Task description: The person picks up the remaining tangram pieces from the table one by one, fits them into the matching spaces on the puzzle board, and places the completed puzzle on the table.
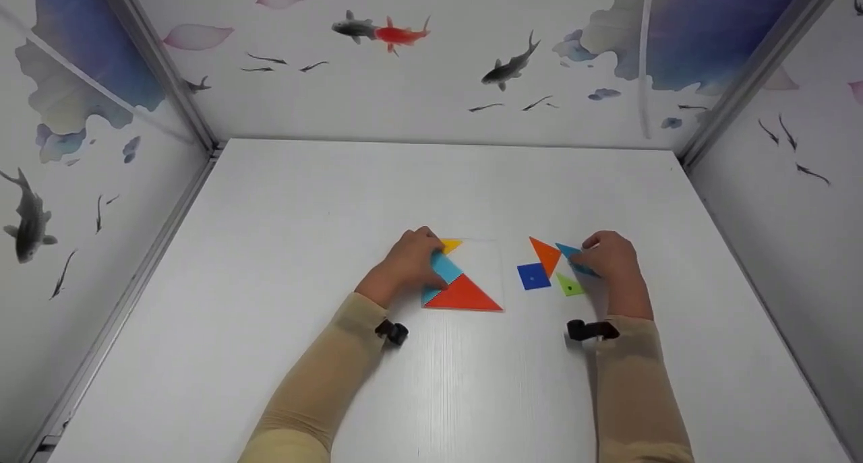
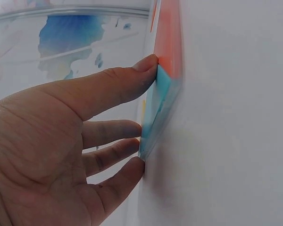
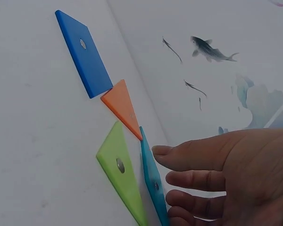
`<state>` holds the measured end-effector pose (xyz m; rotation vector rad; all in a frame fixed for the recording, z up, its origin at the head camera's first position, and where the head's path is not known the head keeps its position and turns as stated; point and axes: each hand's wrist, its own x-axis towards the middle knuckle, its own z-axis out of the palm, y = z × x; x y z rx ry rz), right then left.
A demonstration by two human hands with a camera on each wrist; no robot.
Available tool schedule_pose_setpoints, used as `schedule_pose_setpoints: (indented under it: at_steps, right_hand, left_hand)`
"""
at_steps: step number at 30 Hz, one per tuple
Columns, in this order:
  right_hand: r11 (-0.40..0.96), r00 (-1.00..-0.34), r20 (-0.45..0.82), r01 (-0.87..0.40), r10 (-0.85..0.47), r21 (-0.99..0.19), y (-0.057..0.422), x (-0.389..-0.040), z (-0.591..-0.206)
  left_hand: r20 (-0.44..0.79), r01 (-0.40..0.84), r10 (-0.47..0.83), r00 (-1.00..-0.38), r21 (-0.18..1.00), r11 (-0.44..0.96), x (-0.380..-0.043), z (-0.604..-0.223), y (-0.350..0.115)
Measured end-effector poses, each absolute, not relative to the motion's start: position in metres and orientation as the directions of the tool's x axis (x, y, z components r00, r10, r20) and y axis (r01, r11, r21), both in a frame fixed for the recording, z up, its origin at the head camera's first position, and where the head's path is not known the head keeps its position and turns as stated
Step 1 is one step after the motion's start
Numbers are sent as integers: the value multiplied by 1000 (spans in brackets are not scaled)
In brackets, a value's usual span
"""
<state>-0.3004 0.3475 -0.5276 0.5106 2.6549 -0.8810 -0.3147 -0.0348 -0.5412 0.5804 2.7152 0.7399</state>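
Note:
My left hand (image 1: 411, 257) rests at the left side of a shallow, clear-edged tangram tray (image 1: 501, 261). In the left wrist view its thumb touches the tray near a red triangle (image 2: 170, 37) and a light blue piece (image 2: 162, 87); its extended fingertips touch the tray's edge. A yellow piece (image 1: 452, 246) lies in the tray's far left corner. My right hand (image 1: 612, 261) is over a blue tangram piece (image 3: 151, 172), thumb and fingers alongside it, with no clear grip. Near it lie an orange triangle (image 1: 546, 254), a green triangle (image 1: 569, 286) and a dark blue square (image 1: 534, 276).
The white table (image 1: 465, 389) has a printed white panel (image 1: 431, 99) along its back and panels at both sides. A small black wrist camera (image 1: 392, 331) sits on the left sleeve, and another black camera (image 1: 588, 329) is on the right.

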Motion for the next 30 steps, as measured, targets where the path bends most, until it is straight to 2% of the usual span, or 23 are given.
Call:
schedule_pose_setpoints:
  at_steps: [8,15,30]
  right_hand:
    - [765,-916,-338,374,215,-525,346,-297,-529]
    - [739,-898,-376,412,229,-533,345,-299,-530]
    - [747,-902,-376,398,213,-532,345,-299,-530]
  left_hand:
    - [-130,334,459,-879,520,786,-318,-544,-36]
    - [-141,321,451,-881,523,790,-318,-546,-36]
    - [-128,321,452,-883,538,779,-315,-545,-37]
